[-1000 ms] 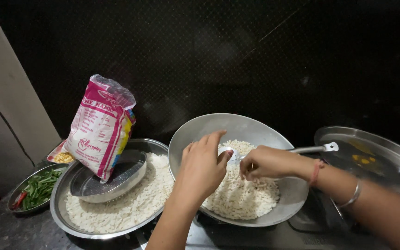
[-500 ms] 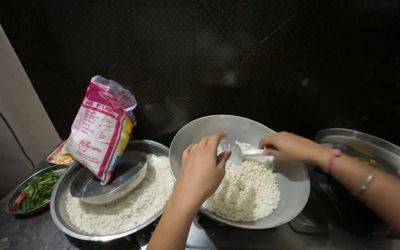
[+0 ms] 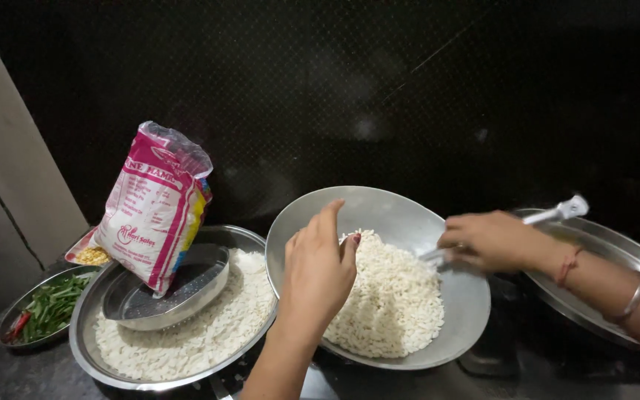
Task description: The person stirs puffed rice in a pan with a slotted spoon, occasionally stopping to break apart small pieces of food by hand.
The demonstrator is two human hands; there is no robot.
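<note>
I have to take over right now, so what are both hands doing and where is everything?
Left hand: open, over the near rim of the tilted steel pan, by the heap of puffed rice.
Right hand: grip shut on a steel spoon, its tip toward the rice.
Left of the pan, a wide steel bowl holds flattened rice, a small sieve and a pink packet.
Done: rice heaped in pan. Left: spoon not yet in the heap.
</note>
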